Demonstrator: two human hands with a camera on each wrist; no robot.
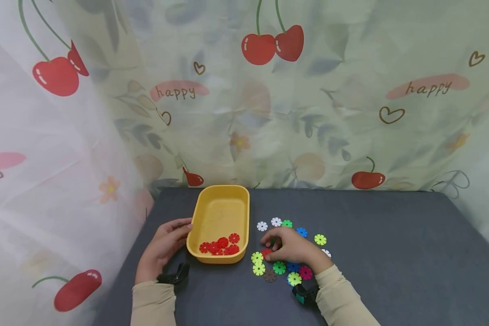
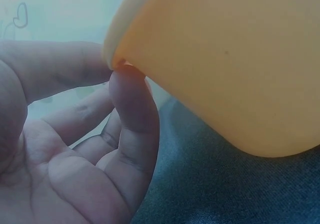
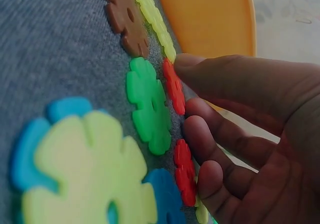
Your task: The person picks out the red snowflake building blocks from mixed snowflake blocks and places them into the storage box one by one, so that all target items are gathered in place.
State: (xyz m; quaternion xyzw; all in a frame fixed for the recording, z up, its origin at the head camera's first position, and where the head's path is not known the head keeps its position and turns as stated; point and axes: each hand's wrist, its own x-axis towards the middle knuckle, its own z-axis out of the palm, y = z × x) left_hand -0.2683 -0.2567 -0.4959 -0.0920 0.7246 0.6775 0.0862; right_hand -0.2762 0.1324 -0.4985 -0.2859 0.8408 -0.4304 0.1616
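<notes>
My left hand (image 1: 164, 246) grips the left rim of a yellow plastic basket (image 1: 246, 217). In the left wrist view, the thumb and fingers pinch the basket's lip (image 2: 127, 18). Several red snowflake discs (image 1: 222, 242) lie at the basket's near end. Right of the basket, my right hand (image 1: 295, 246) reaches down over loose discs. Its thumb and a fingertip close on opposite edges of a red snowflake disc (image 3: 174, 86), which lies low at the table. Another red disc (image 3: 185, 173) is under the other fingers. The palm hides part of the pile in the head view.
Around the right hand lie yellow discs (image 1: 257, 258), green discs (image 1: 279, 268), a brown disc (image 1: 270, 275), a pink disc (image 1: 306, 272), blue discs (image 1: 301, 232) and white discs (image 1: 262, 226). A dark cloth covers the table (image 1: 391, 253). A printed curtain (image 1: 329, 113) hangs behind it.
</notes>
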